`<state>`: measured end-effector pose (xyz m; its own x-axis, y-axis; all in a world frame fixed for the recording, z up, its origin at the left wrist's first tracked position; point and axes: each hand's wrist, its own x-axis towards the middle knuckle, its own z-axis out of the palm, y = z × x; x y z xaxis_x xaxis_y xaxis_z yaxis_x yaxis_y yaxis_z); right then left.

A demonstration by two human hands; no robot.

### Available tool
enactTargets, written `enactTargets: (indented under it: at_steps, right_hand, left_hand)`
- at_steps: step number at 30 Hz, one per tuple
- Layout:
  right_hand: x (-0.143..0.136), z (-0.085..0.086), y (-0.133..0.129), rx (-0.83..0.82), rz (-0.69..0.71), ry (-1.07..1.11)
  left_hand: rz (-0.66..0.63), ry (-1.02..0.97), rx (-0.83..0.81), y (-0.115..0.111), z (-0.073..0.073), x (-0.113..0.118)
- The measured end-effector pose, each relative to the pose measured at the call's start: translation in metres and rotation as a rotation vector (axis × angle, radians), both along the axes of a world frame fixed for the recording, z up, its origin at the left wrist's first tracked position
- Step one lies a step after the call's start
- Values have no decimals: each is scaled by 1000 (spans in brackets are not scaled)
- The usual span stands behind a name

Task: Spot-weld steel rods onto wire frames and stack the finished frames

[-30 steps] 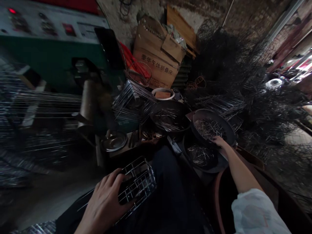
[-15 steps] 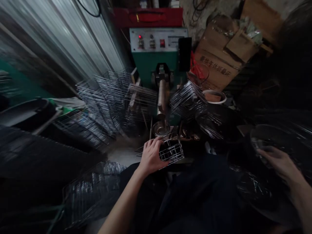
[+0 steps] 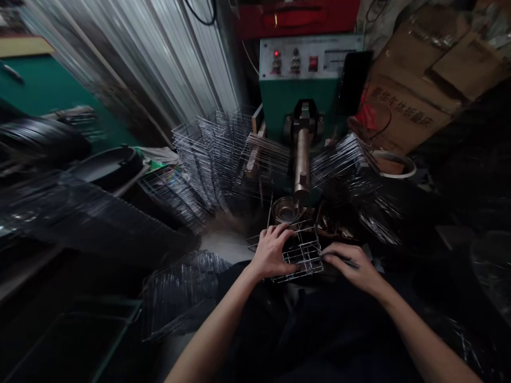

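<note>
My left hand (image 3: 273, 254) is closed on the left side of a small metal wire rack (image 3: 306, 256), its thumb along the near edge and its fingers over the far part. The rack lies tilted below the arm of a green machine. At the rack's right edge, my right hand (image 3: 353, 266) pinches a thin metal rod (image 3: 348, 260), whose tip is close to the wires. Whether the tip touches them I cannot tell. Just beyond the rack, under the metal arm (image 3: 303, 159), sits a small round metal dish (image 3: 286, 209).
The green machine (image 3: 297, 96) has a panel with a lit red lamp. Stacked wire racks (image 3: 209, 154) stand to its left, with more wire parts (image 3: 339, 157) on its right. A cardboard box (image 3: 411, 106) leans behind a white bowl (image 3: 399, 169). Another wire rack pile (image 3: 179, 292) lies lower left.
My right hand has come from the dark container at the far right to the rack's right edge, with a thin rod in it. My left hand keeps its hold. The view has shifted left.
</note>
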<state>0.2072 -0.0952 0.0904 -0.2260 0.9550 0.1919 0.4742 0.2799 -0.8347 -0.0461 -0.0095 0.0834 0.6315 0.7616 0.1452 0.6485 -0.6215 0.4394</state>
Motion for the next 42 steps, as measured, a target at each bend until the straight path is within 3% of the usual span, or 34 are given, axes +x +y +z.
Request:
enactTargets:
  at_steps: [6,11,18,26,42]
  right_hand:
    - [-18,-34,9,199,-32,-119]
    - [-27,-48,4,381,-51,-138]
    - [-42,-54,7,462,-138,-37]
    - [-54,-61,27,478,-206,17]
    - [-73,-60,41,455,-281,62]
  left_hand:
    - [-4,14,20,9,-1,-1]
    - [0,26,27,14,-2,-5]
    - [-30,41,21,21,-4,-11]
    - [-60,26,-1,50,-9,-17]
    - [-125,85,-25,79,0,-27]
